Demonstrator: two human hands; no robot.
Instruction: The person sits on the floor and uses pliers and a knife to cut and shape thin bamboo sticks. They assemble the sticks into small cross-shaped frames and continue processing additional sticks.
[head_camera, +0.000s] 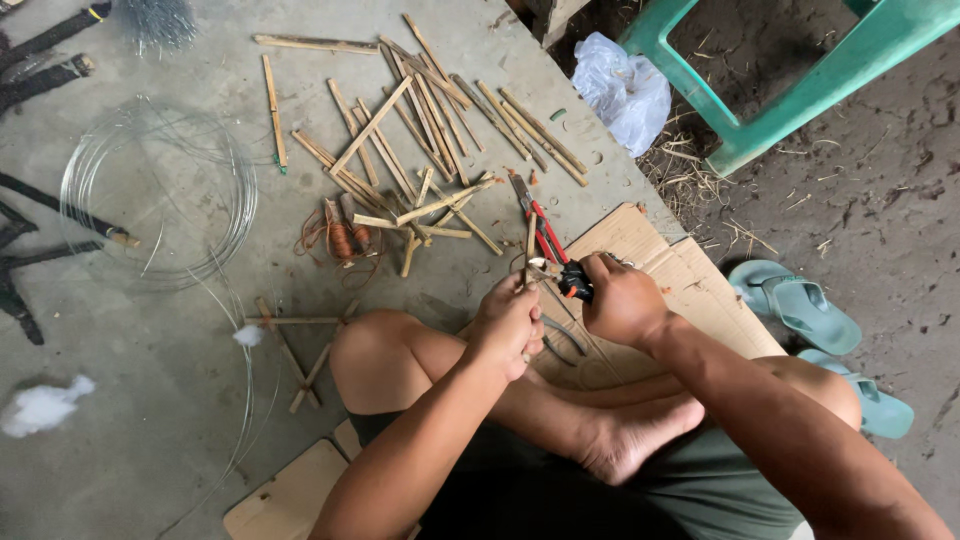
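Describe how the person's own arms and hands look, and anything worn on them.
Both arms are bare to the edge of the picture: no sleeves show. The left hand and right hand wear no gloves, and no watch, bracelet or ring is visible. The forearms look lean, the fingers closed and knuckled.

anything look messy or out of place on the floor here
The bamboo sticks lie scattered crisscross over the concrete instead of bundled, and the wire coil has sprung loose, one strand trailing toward the knee. Two white fluff tufts lie stray at left.
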